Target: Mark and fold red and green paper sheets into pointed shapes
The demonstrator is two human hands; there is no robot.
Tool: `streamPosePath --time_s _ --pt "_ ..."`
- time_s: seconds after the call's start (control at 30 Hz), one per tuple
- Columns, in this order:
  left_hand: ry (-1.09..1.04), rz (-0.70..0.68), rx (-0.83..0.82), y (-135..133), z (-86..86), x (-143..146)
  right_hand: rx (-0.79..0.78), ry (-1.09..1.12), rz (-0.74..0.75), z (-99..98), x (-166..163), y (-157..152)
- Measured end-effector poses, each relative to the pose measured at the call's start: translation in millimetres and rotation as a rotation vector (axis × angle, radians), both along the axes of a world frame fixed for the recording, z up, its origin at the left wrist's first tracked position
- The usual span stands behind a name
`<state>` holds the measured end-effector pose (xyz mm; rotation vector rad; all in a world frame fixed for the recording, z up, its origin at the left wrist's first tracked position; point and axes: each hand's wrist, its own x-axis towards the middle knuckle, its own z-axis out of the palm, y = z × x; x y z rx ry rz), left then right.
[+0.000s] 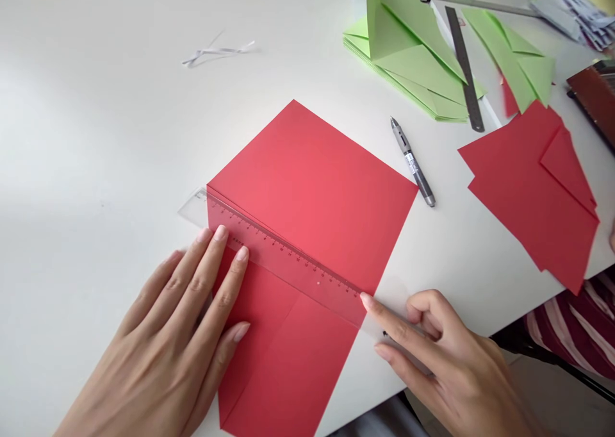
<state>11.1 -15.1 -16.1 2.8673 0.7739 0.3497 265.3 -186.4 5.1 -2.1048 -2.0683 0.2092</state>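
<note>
1. Person's L hand (168, 341), nearest the cam, lies flat w/ fingers apart, some tips on the ruler, thumb on red paper. R hand (446, 354): index & thumb look clamped on the ruler's R end, approx. one per long edge; other fingers curled in.
2. Table (96, 136): white, under everything below.
3. Folded red paper (312, 174): mid-table, set at a slant, flap on far side, overlapping folds on near part; bottom runs out of view.
4. Green folded papers (408, 59): stacked, far R.
5. Other red papers (533, 181): loose pile, R side, near table edge.
6. Clear ruler (288, 257): lies across the folded red paper, far edge close to the flap's base line, both ends overhanging. Step in hand, prob.: lining up & pinning the ruler there. Next move calls for even L-hand pressure, R end held so it can't swing, edge flush w/ line.
7. Dark ruler (465, 72): by the green stack.
8. Pen (412, 161): just beside paper's R corner.
9. White strips (218, 51): far L, well apart from hands.
</note>
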Motion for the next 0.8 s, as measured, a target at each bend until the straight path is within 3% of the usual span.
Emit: streamPosePath --time_s 0.67,0.8 --pt "0.019 0.007 0.022 -3 -1.1 -4 -0.008 0.049 0.025 0.9 0 1" --pt "0.036 0.010 0.092 -5 1.1 -5 0.016 -0.025 -0.016 -10.4 -4 -5"
